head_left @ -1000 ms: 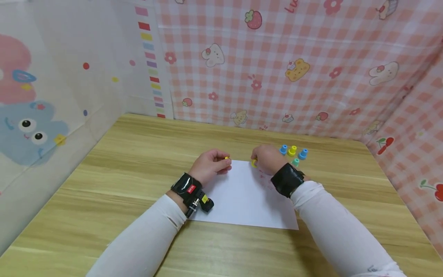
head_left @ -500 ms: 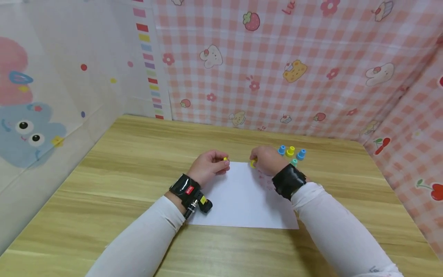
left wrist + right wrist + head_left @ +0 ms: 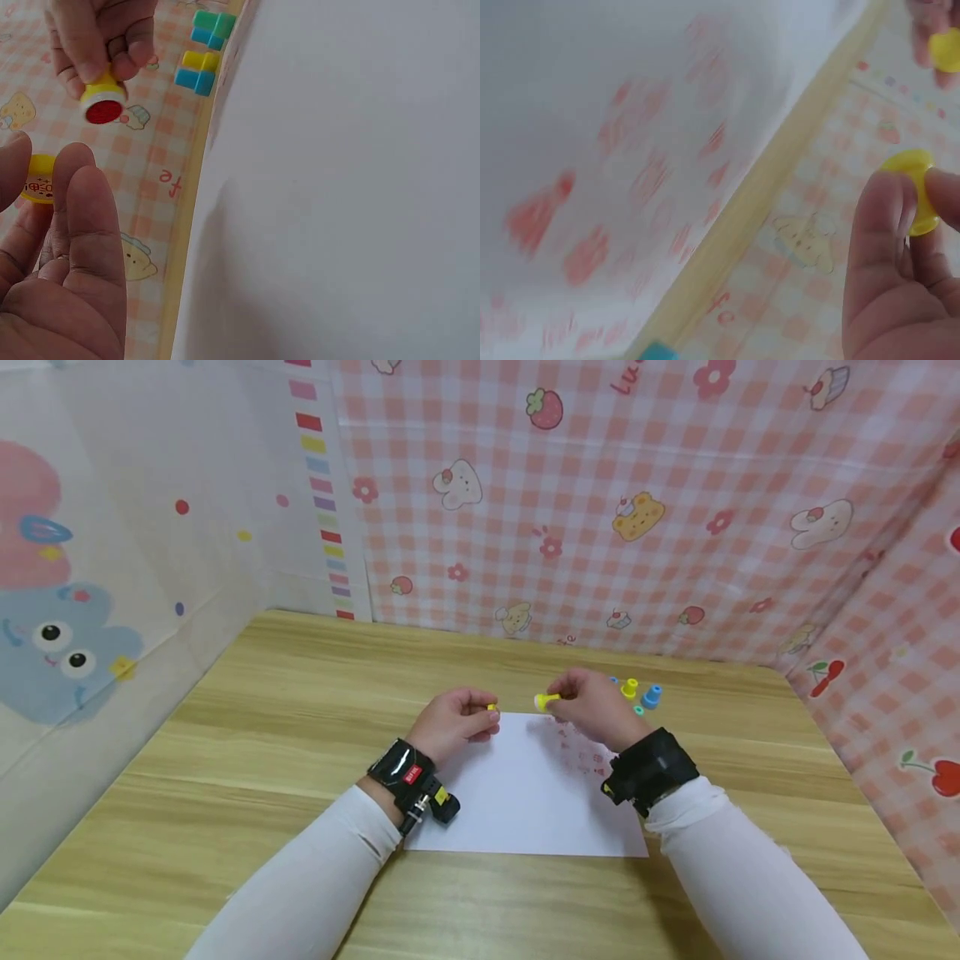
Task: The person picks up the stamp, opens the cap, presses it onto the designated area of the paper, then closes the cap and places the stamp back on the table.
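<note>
My left hand (image 3: pixel 452 722) pinches a small yellow stamp cap (image 3: pixel 41 178) between thumb and fingers; printed marks show on its face in the left wrist view. In my right hand (image 3: pixel 596 708) is a yellow stamp (image 3: pixel 547 702), pinched by its narrow handle and tipped on its side. Its red stamping face (image 3: pixel 103 112) is exposed and turned toward the left hand. Below both hands lies a white sheet of paper (image 3: pixel 525 793). Rows of small red prints (image 3: pixel 585 756) mark its upper right part, blurred in the right wrist view.
Beyond the right hand several capped stamps stand on the wooden table (image 3: pixel 337 693): a yellow one (image 3: pixel 629 688), a blue one (image 3: pixel 652 697), a teal one (image 3: pixel 638 711) and another blue one, partly hidden. A checked cloth (image 3: pixel 555 510) hangs behind the table.
My right hand has lifted from the paper's top edge and turned, tipping the yellow stamp sideways with its face to the left. The left hand stays nearly still with the cap.
</note>
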Motion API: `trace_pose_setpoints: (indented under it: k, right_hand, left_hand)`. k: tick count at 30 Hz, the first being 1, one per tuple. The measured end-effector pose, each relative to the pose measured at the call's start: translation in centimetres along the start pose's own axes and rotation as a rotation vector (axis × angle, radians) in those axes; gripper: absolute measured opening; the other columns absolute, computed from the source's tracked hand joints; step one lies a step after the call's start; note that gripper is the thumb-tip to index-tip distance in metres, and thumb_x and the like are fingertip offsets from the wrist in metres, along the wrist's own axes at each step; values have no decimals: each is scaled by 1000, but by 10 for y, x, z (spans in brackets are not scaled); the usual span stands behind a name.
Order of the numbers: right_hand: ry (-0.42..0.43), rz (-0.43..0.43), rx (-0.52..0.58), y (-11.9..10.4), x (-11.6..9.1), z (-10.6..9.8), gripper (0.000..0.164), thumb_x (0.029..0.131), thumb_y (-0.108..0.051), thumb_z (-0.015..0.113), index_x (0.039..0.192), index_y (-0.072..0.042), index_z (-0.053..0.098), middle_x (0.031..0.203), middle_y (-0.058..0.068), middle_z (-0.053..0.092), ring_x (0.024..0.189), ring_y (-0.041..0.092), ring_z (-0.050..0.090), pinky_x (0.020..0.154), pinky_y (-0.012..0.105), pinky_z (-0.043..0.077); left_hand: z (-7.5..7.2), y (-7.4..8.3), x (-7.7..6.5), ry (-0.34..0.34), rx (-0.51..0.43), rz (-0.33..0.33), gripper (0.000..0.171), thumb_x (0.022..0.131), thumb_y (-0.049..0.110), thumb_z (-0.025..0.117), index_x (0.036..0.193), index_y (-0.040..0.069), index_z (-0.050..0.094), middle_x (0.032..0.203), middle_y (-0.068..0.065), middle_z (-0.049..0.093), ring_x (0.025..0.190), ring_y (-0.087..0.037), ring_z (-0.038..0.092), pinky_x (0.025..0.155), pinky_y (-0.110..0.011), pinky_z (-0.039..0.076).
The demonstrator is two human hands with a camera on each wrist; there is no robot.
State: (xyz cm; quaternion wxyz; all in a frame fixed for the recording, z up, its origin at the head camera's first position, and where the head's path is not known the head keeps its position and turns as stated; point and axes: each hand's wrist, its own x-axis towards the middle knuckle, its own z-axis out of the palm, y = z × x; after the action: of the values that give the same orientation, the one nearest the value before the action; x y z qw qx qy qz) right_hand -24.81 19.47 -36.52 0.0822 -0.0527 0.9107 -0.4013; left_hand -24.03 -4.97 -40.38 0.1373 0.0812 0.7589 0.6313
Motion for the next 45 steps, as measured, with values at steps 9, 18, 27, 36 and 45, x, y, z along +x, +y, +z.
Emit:
trace_pose_setpoints:
  k: [9,18,27,36,45]
  right_hand:
    - [-112,11,220,-10,-11,14,20,99,-14,73,115,-4,68,109,13,74,95,23,72,99,46,60]
    - [-130,-39,254,-18,-17,24,16,97,-7,74,112,-1,70,103,14,75,92,24,71,90,36,63]
    - [-123,-4,246,-19,-19,29,17,97,-11,75,112,-4,69,103,12,74,94,24,71,93,38,63]
    - [-111,-3,295,-19,-18,34,14,98,-7,73,111,-3,69,105,12,75,93,20,74,92,39,63]
    - [-74,17,257,-23,-24,35,12,98,-10,74,109,-6,71,104,9,77,93,21,74,97,48,60]
  left_hand:
    - [4,4,-4,-23,24,27,33,100,13,73,130,0,67,112,-12,75,95,-17,74,85,-31,63]
    - [7,3,-4,-60,30,80,28,98,13,75,124,3,71,109,-12,75,92,-15,74,84,-30,63]
    - [9,3,-5,-81,32,74,30,98,11,75,126,3,70,113,-13,74,95,-16,74,86,-31,64]
    - [8,3,-6,-66,36,102,26,98,11,75,122,1,71,109,-13,76,91,-13,74,84,-31,64]
    - [9,7,-8,-62,55,132,24,96,11,77,117,0,72,108,-13,74,89,-11,74,84,-30,64]
